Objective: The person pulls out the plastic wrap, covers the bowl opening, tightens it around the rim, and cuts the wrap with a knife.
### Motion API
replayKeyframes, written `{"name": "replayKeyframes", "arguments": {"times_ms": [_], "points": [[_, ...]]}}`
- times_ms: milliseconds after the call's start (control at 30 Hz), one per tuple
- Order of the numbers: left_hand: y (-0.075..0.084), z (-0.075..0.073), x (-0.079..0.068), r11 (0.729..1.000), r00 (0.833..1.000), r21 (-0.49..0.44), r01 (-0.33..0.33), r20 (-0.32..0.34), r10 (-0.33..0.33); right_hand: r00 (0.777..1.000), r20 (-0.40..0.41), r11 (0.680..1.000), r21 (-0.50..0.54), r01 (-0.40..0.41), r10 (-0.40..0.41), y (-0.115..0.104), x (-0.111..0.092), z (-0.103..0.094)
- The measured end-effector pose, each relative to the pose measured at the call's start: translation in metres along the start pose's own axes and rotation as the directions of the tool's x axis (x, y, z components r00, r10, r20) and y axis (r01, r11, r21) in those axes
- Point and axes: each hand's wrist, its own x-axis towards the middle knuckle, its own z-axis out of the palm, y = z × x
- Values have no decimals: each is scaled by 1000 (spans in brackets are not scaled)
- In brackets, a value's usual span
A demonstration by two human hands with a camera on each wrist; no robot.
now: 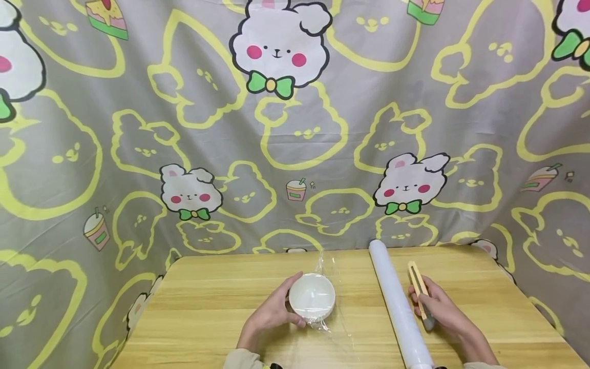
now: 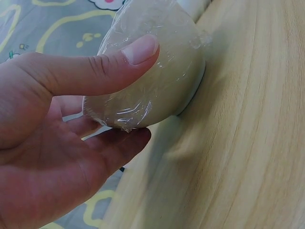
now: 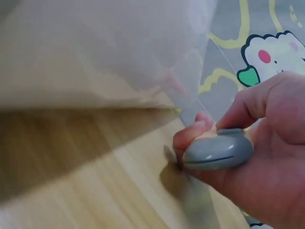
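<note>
A white bowl (image 1: 312, 296) stands on the table with clear cling film (image 2: 131, 107) stretched over its mouth and crumpled at the rim. My left hand (image 1: 275, 308) holds it from the left, the thumb over the film-covered side and the fingers round the other. On the right, my right hand (image 1: 441, 310) grips a yellow utility knife (image 1: 416, 281) with a grey end (image 3: 217, 150); whether its blade is out cannot be told. Between the hands lies a long roll of cling film (image 1: 397, 305), just left of the knife.
Loose cling film (image 1: 341, 312) trails on the wooden table (image 1: 198, 302) to the right of the bowl. Behind the table's back edge hangs a grey curtain (image 1: 286, 138) printed with cartoon animals, which also encloses both sides.
</note>
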Motion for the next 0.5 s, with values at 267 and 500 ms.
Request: {"name": "replayKeyframes", "arguments": {"times_ms": [267, 500], "points": [[-1, 0, 0, 1000, 1000, -7, 3, 5, -3, 1000, 19, 999, -54, 0, 1, 1, -1, 0], [-3, -1, 0, 1000, 1000, -8, -7, -5, 7, 984, -143, 968, -213, -132, 103, -4, 3, 7]]}}
